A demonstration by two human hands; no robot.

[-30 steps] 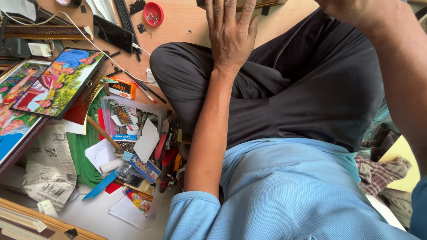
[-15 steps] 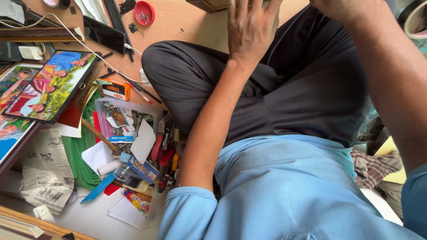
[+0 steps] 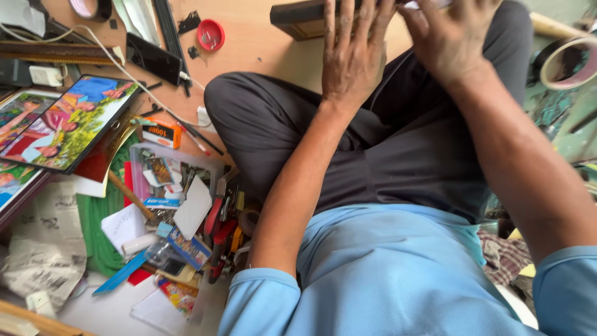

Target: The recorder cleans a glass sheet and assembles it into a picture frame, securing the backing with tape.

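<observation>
Left hand (image 3: 351,56) is lying flat, fingers spread and extended, palm down on a dark wooden frame piece (image 3: 298,17) at the top edge of the view; grip is a press, not a pinch. Right hand (image 3: 451,40) is now coming in beside it, fingers curled toward the same piece, with something pale just showing at the fingertips; whether it is clamping anything cannot be told, since the tips are running out of view.

Change over the last second: the left hand was resting alone on the bare wooden floor ahead of the knee; the frame piece and the right hand are now entering the view, and both hands are converging on it. Judged: work is shifting from a one-hand rest to two-hand handling of the frame piece, which is sitting just beyond the folded knee in dark trousers (image 3: 280,130).

Outward: the floor (image 3: 261,43) is carrying a red round lid (image 3: 211,34) and a white cable (image 3: 124,62) well to the left. Further left a framed colour picture (image 3: 68,124) is lying tilted. Near the left elbow, a clear box of tools and cards (image 3: 174,180), red-handled pliers (image 3: 214,214), newspaper (image 3: 43,242). A tape roll (image 3: 569,62) is hanging at right.

Obstructions: the raised knee and the clutter are crowding the left forearm's side.
</observation>
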